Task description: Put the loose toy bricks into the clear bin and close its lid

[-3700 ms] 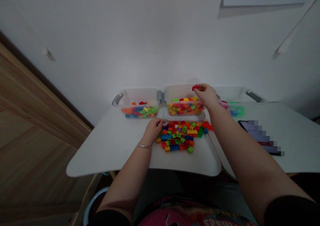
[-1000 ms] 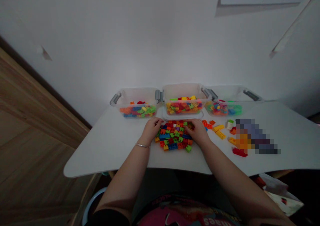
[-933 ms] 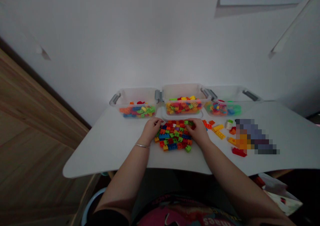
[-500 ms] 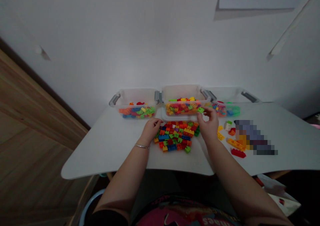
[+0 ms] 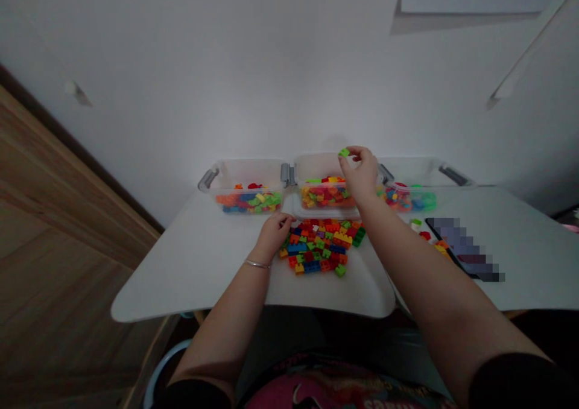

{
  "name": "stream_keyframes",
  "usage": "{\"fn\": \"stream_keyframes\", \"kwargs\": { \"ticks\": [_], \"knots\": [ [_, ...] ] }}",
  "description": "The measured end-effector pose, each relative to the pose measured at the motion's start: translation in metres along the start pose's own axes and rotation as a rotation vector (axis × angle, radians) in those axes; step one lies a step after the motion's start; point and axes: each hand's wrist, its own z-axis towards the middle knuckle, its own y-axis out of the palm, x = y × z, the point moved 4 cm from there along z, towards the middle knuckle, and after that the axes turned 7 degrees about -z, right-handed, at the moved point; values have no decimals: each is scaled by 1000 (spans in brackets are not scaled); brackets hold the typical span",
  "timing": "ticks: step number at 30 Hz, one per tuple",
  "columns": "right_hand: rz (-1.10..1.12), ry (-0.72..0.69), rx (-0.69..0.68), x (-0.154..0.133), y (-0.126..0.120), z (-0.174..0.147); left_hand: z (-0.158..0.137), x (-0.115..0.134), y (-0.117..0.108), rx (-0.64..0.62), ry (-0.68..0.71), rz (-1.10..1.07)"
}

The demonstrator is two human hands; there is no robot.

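Observation:
Between the thumb and fingers of my right hand (image 5: 362, 171) is a small light-green toy building brick (image 5: 344, 152), held up above the middle clear plastic bin (image 5: 312, 165). That bin has mixed bricks in its bottom, mostly red, yellow, orange and green. My left hand (image 5: 274, 234) rests at the left edge of a pile of colourful building bricks (image 5: 319, 249) on the table. Its fingers are curled together, and whatever they may hold is hidden. A silver bangle circles the left wrist.
A left clear bin (image 5: 248, 171) and a right clear bin (image 5: 411, 171) flank the middle one, both partly filled with bricks. On the right of the white table (image 5: 181, 276) lies a phone-like dark slab (image 5: 465, 249), blurred out, beside several loose pieces. A wall rises behind.
My right hand has moved up and away from me with the green brick, from in front of the middle bin to above it. The left hand has stayed put.

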Motion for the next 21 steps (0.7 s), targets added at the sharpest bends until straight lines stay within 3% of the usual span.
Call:
{"fn": "stream_keyframes", "kwargs": {
  "ticks": [3,6,16,21],
  "knots": [
    [-164,29,-317,-5,14,-2,0,0,1,-3,9,3],
    [-219,80,-430,-4,20,-3,-1,1,1,-3,13,0],
    [-175,-77,-309,-8,12,-6,-1,1,0,21,21,-11],
    [12,-165,-225,-4,1,-13,0,1,0,20,19,-8]
  ]
}}
